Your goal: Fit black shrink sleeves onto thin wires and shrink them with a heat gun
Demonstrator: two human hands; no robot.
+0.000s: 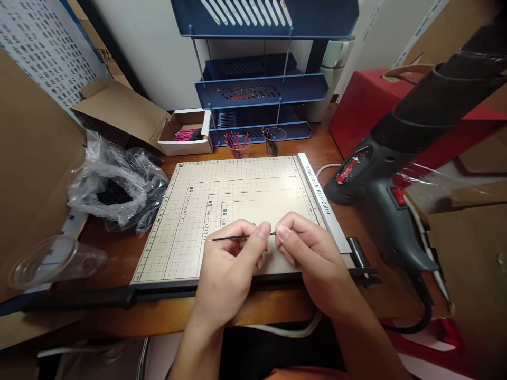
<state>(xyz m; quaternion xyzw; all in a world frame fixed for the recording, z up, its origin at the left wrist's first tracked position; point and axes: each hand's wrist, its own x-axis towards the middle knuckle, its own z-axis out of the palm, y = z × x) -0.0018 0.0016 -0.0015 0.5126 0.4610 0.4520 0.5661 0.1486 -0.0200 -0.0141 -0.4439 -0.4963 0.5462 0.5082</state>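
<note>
My left hand (229,264) and my right hand (307,253) meet over the near edge of a beige paper cutter board (222,195). Both pinch a thin black wire (229,238) that lies level and sticks out to the left of my left thumb. The fingertips of the two hands almost touch at the wire's right end. The cutter's black arm (99,298) lies along the board's near edge.
A grey heat gun (380,179) stands right of the board, in front of a red box (372,100). Two clear cups (237,145) with wire pieces, a small cardboard box (186,137) and blue trays (261,89) stand behind. A plastic bag (114,184) and an empty cup (55,261) lie left.
</note>
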